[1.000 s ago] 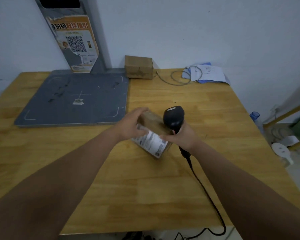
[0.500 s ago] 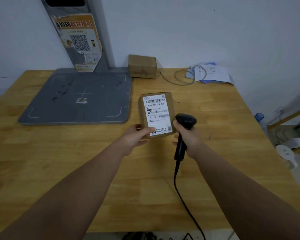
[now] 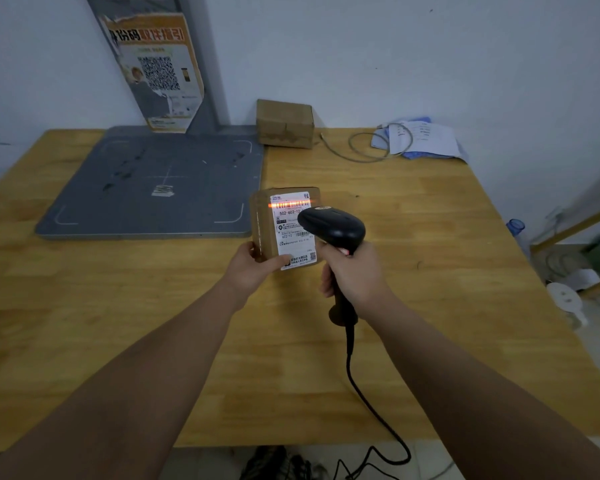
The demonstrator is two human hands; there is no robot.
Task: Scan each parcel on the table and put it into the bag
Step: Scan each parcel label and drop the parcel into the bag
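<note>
Left hand [image 3: 253, 268] grips parcel [image 3: 267, 225] label-up; right hand [image 3: 355, 273] grips scanner [image 3: 331, 226], beam across barcode [image 3: 293, 204] for reading.

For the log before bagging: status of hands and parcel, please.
Left hand holds parcel by near end. Right hand grips scanner, red line across top barcode. Nothing blocks beam.

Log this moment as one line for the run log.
step: scanning | left hand: holds parcel | right hand: grips scanner | beam: across top barcode | second parcel: at rear
</note>
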